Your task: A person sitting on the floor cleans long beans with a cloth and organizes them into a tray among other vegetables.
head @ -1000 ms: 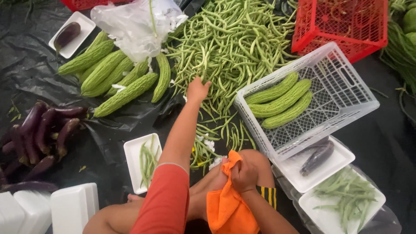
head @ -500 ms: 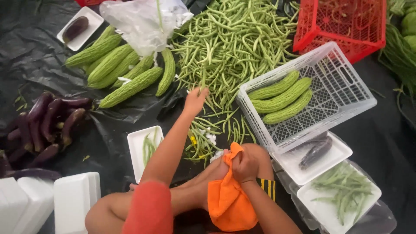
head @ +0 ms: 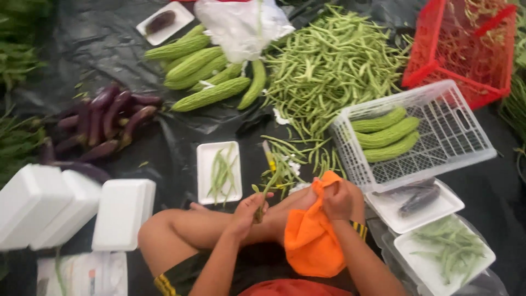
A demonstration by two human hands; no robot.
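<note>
left hand [head: 247, 211] grips green beans [head: 267, 189] | right hand [head: 337, 200] clutches orange cloth [head: 312, 241] | foam tray [head: 219, 172] partly filled | bean pile [head: 334, 66] large

A produce-packing spot on the ground: black plastic sheet [head: 109, 44] spread with green beans [head: 334, 66], eggplants [head: 104, 118], foam trays [head: 123, 214] and plastic crates [head: 455, 131].

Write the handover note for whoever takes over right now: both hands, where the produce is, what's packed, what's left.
Left hand holds a small bunch of green beans above the lap.
Right hand grips an orange cloth on the knee.
Foam tray in front holds a few beans.
Done: a wrapped bean tray and a wrapped eggplant tray at right.
Left: large bean pile, loose eggplants, empty trays.
</note>
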